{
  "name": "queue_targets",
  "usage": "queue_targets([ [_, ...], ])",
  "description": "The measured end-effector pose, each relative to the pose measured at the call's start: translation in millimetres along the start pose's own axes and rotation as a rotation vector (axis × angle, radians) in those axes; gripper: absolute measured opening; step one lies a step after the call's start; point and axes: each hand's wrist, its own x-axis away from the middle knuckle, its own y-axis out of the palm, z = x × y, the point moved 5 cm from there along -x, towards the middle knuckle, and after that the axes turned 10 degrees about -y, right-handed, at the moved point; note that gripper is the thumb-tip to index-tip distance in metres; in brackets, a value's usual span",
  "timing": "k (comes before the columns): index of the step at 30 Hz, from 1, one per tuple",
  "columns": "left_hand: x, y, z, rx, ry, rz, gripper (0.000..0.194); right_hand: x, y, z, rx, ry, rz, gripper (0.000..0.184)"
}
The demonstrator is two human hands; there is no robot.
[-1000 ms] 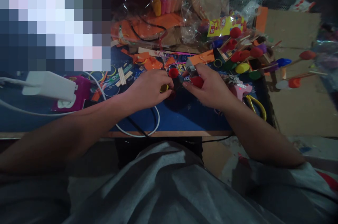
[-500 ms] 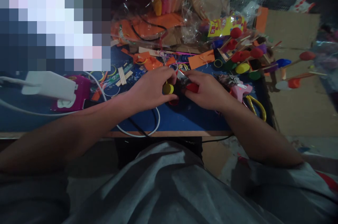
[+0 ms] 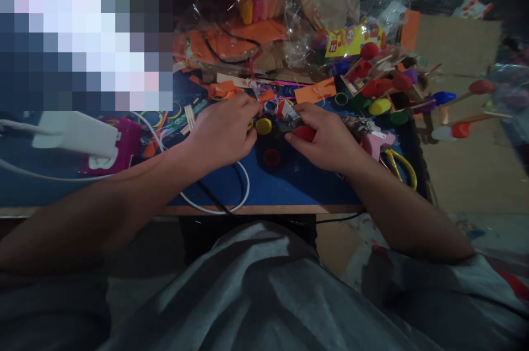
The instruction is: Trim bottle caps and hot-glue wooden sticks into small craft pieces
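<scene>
My left hand (image 3: 223, 130) is above the blue tabletop (image 3: 273, 191) with its fingers curled. A bit of yellow shows at its fingertips, too hidden to name. Just right of those fingertips is a small round yellow cap (image 3: 264, 126), apart from the hand. My right hand (image 3: 324, 136) is closed around a red object (image 3: 305, 133), mostly covered by the fingers. A silver and red-white piece (image 3: 287, 112) sticks out by its index finger; whether the two are one thing I cannot tell. A dark red round piece (image 3: 271, 157) lies between the hands, nearer me.
On the left stand a white charger (image 3: 76, 133) and a purple socket block (image 3: 132, 141), with a looped white cable (image 3: 248, 185). Right are a pink glue gun (image 3: 377, 142), yellow-handled scissors (image 3: 403, 169) and several coloured balloons (image 3: 380, 106). Orange scraps (image 3: 316, 93) and wooden sticks (image 3: 189, 115) lie behind.
My left hand has moved left, away from the round yellow cap, which now shows fully. The dark red round piece is uncovered. My right hand stays nearly in place around the red object.
</scene>
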Motion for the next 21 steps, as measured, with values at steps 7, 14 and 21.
queue_targets([
  [7,0,2.1,2,0.038,0.02,-0.056,0.051,-1,-10,-8,-0.119,0.047,0.145,0.01],
  [14,-2,3.7,3,0.062,0.091,0.007,0.043,-1,-12,-10,-0.173,0.148,0.177,0.006],
  [21,3,-0.7,13,0.319,0.152,-0.003,0.053,-1,-14,-17,-0.221,0.102,0.185,0.007],
])
